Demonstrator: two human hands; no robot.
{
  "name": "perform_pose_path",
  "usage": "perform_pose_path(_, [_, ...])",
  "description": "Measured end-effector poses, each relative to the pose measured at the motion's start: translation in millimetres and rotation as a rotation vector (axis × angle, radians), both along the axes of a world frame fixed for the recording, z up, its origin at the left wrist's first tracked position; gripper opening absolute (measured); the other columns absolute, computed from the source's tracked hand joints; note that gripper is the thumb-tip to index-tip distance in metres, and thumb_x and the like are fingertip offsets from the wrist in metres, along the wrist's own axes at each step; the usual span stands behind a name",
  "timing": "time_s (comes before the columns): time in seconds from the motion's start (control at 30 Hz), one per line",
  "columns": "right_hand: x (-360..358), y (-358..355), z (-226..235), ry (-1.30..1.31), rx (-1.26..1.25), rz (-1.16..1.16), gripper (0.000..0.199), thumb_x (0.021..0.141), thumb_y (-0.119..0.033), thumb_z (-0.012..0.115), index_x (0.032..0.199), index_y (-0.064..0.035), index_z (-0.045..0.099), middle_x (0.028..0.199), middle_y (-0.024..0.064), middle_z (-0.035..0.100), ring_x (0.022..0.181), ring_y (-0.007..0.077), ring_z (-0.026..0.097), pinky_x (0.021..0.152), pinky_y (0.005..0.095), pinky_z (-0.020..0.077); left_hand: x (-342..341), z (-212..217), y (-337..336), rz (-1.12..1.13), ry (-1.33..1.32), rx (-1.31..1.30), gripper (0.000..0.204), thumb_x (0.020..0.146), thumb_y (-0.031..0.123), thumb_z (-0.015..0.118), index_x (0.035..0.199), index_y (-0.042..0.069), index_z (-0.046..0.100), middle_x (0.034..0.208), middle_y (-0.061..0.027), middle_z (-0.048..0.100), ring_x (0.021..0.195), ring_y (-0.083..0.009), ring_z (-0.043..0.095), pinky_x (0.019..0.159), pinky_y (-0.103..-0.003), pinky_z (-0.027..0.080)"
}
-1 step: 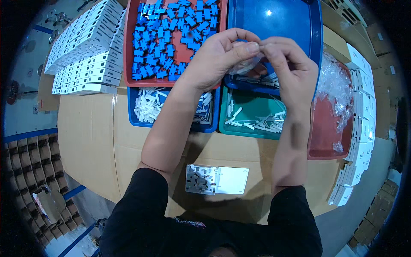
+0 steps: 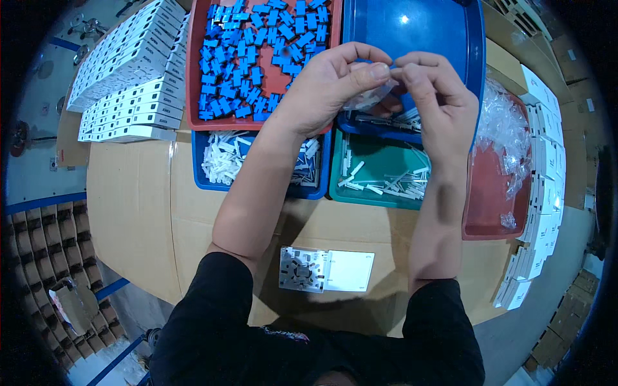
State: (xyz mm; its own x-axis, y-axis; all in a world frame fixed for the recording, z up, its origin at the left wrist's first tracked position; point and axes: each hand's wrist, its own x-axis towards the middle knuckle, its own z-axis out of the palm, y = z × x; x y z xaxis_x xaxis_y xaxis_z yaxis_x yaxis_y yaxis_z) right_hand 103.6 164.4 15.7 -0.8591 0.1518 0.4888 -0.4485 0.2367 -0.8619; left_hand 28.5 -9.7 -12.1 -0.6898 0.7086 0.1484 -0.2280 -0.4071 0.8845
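Note:
My left hand (image 2: pixel 325 87) and my right hand (image 2: pixel 441 96) are raised together over the bins. Their thumbs and forefingers pinch the top of a small clear plastic bag (image 2: pixel 368 98) between them. Below the hands are a blue bin (image 2: pixel 197 164) of white plastic pieces and a green bin (image 2: pixel 336 175) with several white strips. A red tray (image 2: pixel 192 77) full of small blue connectors lies behind my left hand. Near my body, an open white box (image 2: pixel 325 270) with a grey insert rests on the cardboard.
A large blue tub (image 2: pixel 425 32) stands at the back. A red tray (image 2: pixel 492 199) with clear bags sits on the right. Stacks of white boxes line the left (image 2: pixel 125 83) and the right (image 2: pixel 541 186). Cardboard (image 2: pixel 135 212) covers the table.

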Motion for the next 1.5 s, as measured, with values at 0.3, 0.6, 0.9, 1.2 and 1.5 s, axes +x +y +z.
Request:
perform_pose_path(0.3, [-1.7,5.9,1.0,0.124,0.508,-0.035,0.024,0.077,-0.016,0.082,0.097,-0.0054,0.075,0.124,0.0141,0.064,0.11,0.0265,0.063,0.091,0.034,0.0509,-1.0,-2.0,-1.0,-0.009,0.019,0.016,0.044,0.096,0.029,0.069,0.127,0.001,0.055,0.11,-0.0098,0.068,0.097,-0.0158,0.07,0.083,-0.027,0.059])
perform_pose_path(0.6, [2.3,33.4,3.3,0.013,0.263,-0.155,0.016,0.088,-0.012,0.072,0.102,-0.0061,0.075,0.102,0.0083,0.072,0.09,0.0134,0.066,0.075,0.0272,0.0513,-1.9,3.9,-3.9,-0.031,0.055,0.021,0.039,0.099,0.029,0.064,0.126,0.002,0.054,0.113,-0.0211,0.069,0.093,-0.0249,0.073,0.077,-0.032,0.062])
perform_pose_path(0.9, [17.3,68.9,5.3,-0.433,0.674,-0.541,0.021,0.088,-0.014,0.07,0.105,-0.003,0.075,0.086,0.0122,0.074,0.069,0.0178,0.065,0.069,0.0309,0.0516,-0.5,3.0,-1.3,0.058,0.116,-0.033,0.039,0.1,0.033,0.062,0.126,0.004,0.054,0.114,-0.0231,0.069,0.091,-0.0283,0.074,0.075,-0.034,0.062])
perform_pose_path(1.2, [20.5,59.2,6.9,-0.598,0.763,-0.142,0.019,0.082,-0.013,0.071,0.098,-0.0044,0.076,0.094,0.013,0.074,0.085,0.03,0.071,0.078,0.037,0.0545,-1.8,1.7,-0.5,0.053,0.143,-0.069,0.045,0.1,0.038,0.061,0.127,0.004,0.053,0.115,-0.0237,0.068,0.093,-0.0292,0.073,0.075,-0.035,0.062])
perform_pose_path(1.5, [11.5,20.4,-2.6,-0.417,0.974,0.06,0.019,0.079,-0.017,0.068,0.089,-0.0029,0.075,0.094,0.0168,0.07,0.095,0.0359,0.065,0.091,0.0446,0.0498,-2.8,0.9,0.4,0.043,0.14,-0.039,0.047,0.1,0.04,0.061,0.128,0.003,0.053,0.116,-0.0238,0.068,0.094,-0.0292,0.073,0.076,-0.035,0.063])
